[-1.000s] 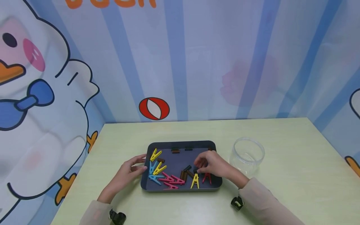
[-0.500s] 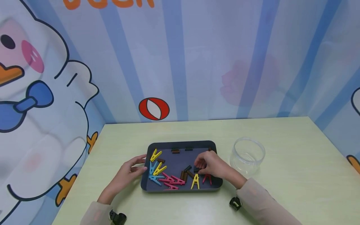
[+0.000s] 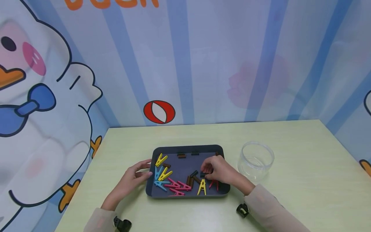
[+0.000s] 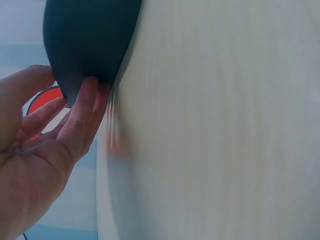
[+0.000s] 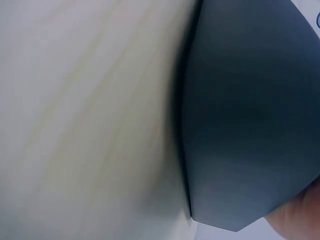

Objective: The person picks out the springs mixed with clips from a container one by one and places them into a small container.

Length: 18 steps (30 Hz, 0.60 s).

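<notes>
On the table, a dark grey tray (image 3: 185, 197) holds small coil springs and plastic clothespins. My left hand (image 3: 131, 177) rests its extended fingers against the tray's left wall; the left wrist view shows the fingertips (image 4: 89, 87) touching the outer wall. Over the tray's right part, my right hand (image 3: 218, 169) has curled fingers and pinches a black spring (image 3: 202, 175) near the tray floor. Just below it lie a yellow clothespin (image 3: 202, 187) and a red clothespin (image 3: 214, 184), partly hidden by the hand. In the right wrist view, the tray's wall hides most of the hand.
A clear round jar (image 3: 256, 161) stands right of the tray, beside my right forearm. Several pink clothespins (image 3: 176, 185), blue ones (image 3: 159, 180) and yellow ones (image 3: 164, 174) lie at the tray's left. Brown springs (image 3: 189, 181) lie mid-tray; others (image 3: 181, 155) sit along the back wall.
The black spring under my right fingertips shows more than a second ago, as that hand has shifted very slightly. My left hand stays at the tray's wall.
</notes>
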Tool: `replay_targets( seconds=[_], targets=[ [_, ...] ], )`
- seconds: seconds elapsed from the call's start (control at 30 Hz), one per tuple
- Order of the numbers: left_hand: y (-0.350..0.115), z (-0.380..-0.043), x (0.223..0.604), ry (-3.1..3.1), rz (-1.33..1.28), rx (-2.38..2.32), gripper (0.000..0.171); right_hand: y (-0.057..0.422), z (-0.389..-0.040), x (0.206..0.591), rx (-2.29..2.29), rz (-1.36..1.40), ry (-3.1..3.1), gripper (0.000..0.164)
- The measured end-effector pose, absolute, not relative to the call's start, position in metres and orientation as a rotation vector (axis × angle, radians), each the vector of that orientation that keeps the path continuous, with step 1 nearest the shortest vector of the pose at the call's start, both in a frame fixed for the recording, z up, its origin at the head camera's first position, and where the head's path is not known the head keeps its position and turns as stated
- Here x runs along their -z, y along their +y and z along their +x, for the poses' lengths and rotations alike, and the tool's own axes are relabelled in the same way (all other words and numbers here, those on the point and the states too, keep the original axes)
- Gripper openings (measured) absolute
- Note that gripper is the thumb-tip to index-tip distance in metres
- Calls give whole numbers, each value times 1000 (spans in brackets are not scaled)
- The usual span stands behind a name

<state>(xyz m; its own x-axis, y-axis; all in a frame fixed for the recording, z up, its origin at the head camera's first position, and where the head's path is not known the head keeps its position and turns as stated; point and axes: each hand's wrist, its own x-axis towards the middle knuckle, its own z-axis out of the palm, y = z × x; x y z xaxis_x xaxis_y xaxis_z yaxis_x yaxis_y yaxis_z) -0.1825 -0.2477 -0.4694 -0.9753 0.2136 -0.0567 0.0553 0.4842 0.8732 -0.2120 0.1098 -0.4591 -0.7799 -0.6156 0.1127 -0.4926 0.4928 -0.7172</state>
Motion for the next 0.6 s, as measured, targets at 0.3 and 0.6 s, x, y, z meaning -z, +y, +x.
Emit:
replay_targets(
  seconds=[0.3, 0.6],
  targets=[
    [-249, -184, 471, 2537, 238, -1526, 53, 112, -213, 459, 1214, -980, 2543, 17],
    [-249, -184, 471, 2542, 247, -1515, 53, 114, -213, 459, 1214, -1008, 2545, 16]
  ],
)
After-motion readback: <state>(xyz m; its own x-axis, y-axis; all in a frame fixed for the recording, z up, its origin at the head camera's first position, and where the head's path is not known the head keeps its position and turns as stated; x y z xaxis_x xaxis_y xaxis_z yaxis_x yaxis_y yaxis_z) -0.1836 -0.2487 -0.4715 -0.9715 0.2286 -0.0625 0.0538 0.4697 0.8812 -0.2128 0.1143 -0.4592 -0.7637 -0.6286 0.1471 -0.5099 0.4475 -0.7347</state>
